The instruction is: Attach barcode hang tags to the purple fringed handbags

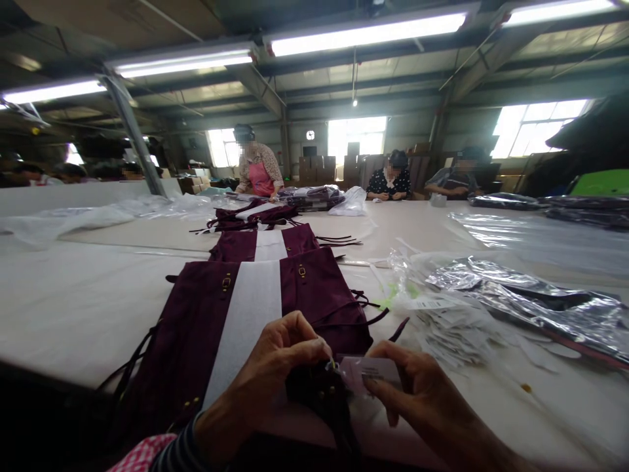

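Observation:
My left hand (289,351) is closed in a pinch over the dark strap bundle (322,387), at a small whitish loop whose exact kind I cannot make out. Close on its right, my right hand (413,380) grips a printed hang tag (376,372) between thumb and fingers. The tag's left end reaches the loop and a bit of brass-coloured metal by the left fingertips. Beneath and beyond both hands lies a dark purple bag (191,328) with small buckles, and a white paper band (248,321) runs down its middle.
More purple bags (236,246) lie in a row beyond. Loose white tags (457,328) are heaped at the right, beside shiny plastic-wrapped goods (531,295). Clear plastic sheeting (531,233) covers the table's far right. Across the table, one person (259,167) stands and two others (390,180) work seated.

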### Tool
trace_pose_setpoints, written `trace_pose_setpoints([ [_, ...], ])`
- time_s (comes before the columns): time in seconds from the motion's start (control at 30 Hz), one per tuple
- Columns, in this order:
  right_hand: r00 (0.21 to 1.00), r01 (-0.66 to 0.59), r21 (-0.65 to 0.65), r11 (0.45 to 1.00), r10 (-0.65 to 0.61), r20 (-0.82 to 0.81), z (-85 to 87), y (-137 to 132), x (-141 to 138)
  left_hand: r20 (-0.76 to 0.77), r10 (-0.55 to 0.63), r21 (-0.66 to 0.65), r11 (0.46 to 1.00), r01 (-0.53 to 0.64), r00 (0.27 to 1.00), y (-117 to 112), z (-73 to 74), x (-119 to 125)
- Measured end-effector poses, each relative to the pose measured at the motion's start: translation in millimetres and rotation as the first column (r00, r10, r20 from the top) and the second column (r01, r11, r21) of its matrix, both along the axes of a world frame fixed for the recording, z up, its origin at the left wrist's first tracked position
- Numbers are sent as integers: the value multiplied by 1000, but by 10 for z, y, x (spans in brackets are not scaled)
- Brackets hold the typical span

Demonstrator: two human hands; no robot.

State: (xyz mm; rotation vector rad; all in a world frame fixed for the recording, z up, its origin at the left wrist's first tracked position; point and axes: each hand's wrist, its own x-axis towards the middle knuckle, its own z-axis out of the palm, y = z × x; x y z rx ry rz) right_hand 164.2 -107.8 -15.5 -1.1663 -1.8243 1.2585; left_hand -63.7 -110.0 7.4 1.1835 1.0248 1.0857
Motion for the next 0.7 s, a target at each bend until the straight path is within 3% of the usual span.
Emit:
trace_pose_setpoints([
  [0.13, 998, 34, 90, 995, -39, 57, 41, 50, -19, 64, -77, -7, 997, 78, 995, -14, -50, -16],
  [0.23, 999, 41, 110, 993, -39, -22, 124, 73, -90, 157, -110, -8, 994, 112, 982, -9, -69, -44],
  [0.37, 992, -19, 48, 999, 25, -122, 150, 182, -164, 270, -36, 6, 999, 36, 962, 38, -130, -97],
  [0.5, 987, -151, 60, 987, 153, -38, 129, 396, -207, 370, -25, 29, 999, 16, 929, 161, -263, -92],
  [0.63, 982, -185, 91, 979, 181, 52, 286, 509, -249, 419, 8, 8, 1000, -12, 908, 212, -361, 19],
  [0.7, 960, -273, 37, 961, 269, 80, 403, 547, -275, 401, 82, -19, 997, -81, 912, 178, -363, 82],
])
